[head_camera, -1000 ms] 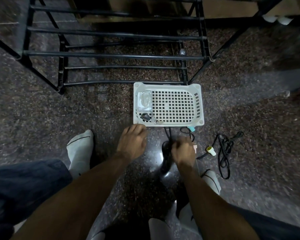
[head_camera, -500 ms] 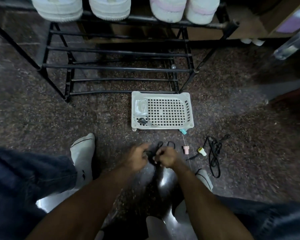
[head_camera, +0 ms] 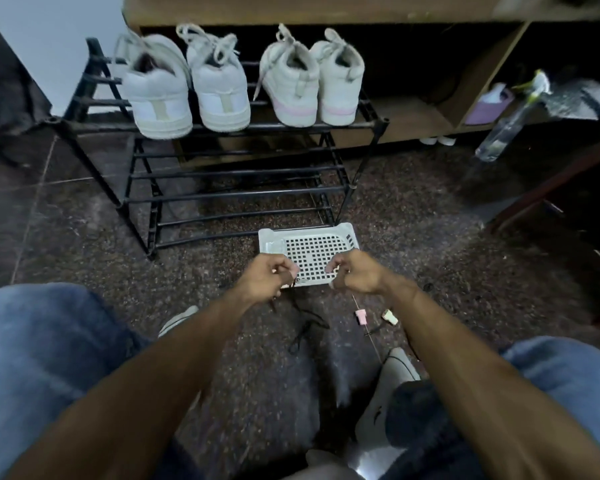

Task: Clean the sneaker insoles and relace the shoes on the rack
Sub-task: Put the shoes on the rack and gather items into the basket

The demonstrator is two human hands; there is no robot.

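Four white sneakers stand heel-out on the top bar of the black rack (head_camera: 347,125): a beige-trimmed pair (head_camera: 160,98) on the left and a pink-trimmed pair (head_camera: 300,88) on the right. In front of the rack, over the white perforated basket (head_camera: 309,236), both my hands are held apart. My left hand (head_camera: 267,277) pinches a black lace (head_camera: 303,325) whose rest trails down onto the floor. My right hand (head_camera: 357,273) has curled fingers pinching what looks like the lace's other end; the strand between the hands is hard to see.
A pink cap (head_camera: 361,317) and a yellowish cap (head_camera: 390,317) lie on the speckled floor right of the lace. My socked feet (head_camera: 178,320) flank the spot. A clear bottle (head_camera: 503,129) leans by the wooden shelf unit (head_camera: 458,109) at the right.
The view has tilted up, bringing the sneakers into sight. My hands rose from the floor with the black lace and moved apart over the basket's front edge.
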